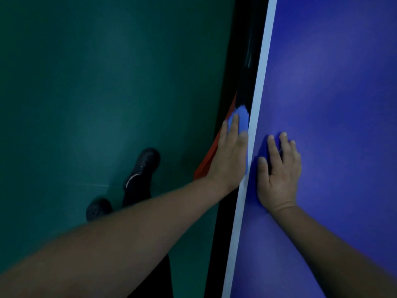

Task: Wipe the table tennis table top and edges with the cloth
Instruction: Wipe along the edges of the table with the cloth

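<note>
Edge pass: left hand (228,155) flat, pressing cloth (241,119) on table (343,104) side edge; right hand (278,168) open, bracing top; keep pressure even.

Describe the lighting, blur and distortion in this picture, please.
Head view: dim and bluish overall; soft sheen patches on the blue table top; motion blur smears the blue cloth under the left hand; the right hand casts a dark shadow to its left; wide-angle lens bows the white edge line.

Dim, soft-focus view; faint sheen on the table top (322,82) beyond the right hand (279,168); forearms blurred, straight lines bowed by wide-angle distortion.
</note>
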`<action>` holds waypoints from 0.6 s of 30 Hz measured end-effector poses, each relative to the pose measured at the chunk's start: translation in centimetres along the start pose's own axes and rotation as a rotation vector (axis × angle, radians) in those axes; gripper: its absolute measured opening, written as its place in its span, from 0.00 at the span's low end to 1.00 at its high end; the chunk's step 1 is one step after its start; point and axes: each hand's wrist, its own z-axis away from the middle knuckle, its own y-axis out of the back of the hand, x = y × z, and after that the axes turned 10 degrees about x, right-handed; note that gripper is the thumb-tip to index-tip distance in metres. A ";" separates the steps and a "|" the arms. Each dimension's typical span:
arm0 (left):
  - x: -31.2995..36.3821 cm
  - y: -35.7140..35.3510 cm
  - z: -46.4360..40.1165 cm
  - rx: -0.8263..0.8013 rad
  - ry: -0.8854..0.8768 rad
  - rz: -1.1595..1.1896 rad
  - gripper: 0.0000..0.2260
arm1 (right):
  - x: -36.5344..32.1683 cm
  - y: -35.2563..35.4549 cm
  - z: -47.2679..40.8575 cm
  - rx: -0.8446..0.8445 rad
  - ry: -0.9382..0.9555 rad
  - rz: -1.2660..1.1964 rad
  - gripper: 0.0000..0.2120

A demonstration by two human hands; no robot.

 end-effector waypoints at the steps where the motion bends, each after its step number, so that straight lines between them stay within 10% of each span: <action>1: -0.9 0.0 1.0 -0.006 -0.033 -0.026 0.19 | -0.1 0.1 -0.1 -0.012 -0.005 -0.010 0.27; 18: 2.0 -0.8 -9.5 0.045 -0.015 0.019 0.25 | -1.3 -2.8 -24.8 0.056 0.008 -0.021 0.28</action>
